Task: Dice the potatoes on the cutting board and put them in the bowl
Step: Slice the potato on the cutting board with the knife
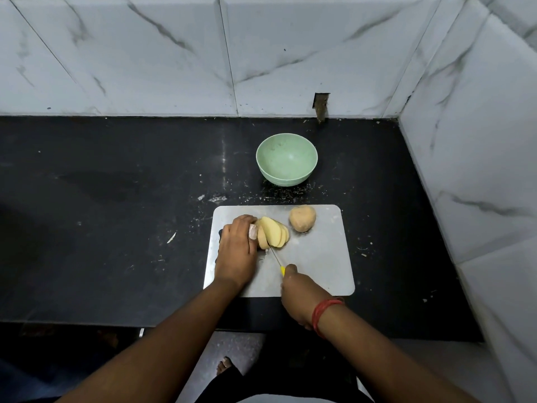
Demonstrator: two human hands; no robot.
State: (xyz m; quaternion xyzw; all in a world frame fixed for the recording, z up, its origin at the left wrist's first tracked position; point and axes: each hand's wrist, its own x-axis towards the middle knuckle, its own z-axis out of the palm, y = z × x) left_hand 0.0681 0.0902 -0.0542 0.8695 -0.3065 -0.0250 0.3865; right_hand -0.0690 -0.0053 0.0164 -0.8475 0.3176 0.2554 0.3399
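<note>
Yellow-handled knife [276,257] pointing away-left, through potato slices [273,236]

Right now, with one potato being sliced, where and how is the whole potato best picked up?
Take the whole potato across its rounded middle, coming from above. It lies free on the cutting board, apart from the slices and knife, with nothing over it.

Left hand [236,245] holding sliced potato [273,235] on cutting board [319,257]. Right hand [302,295] gripping knife [276,257], blade in slices. Whole potato [302,218] beside; bowl [286,163] beyond.
</note>
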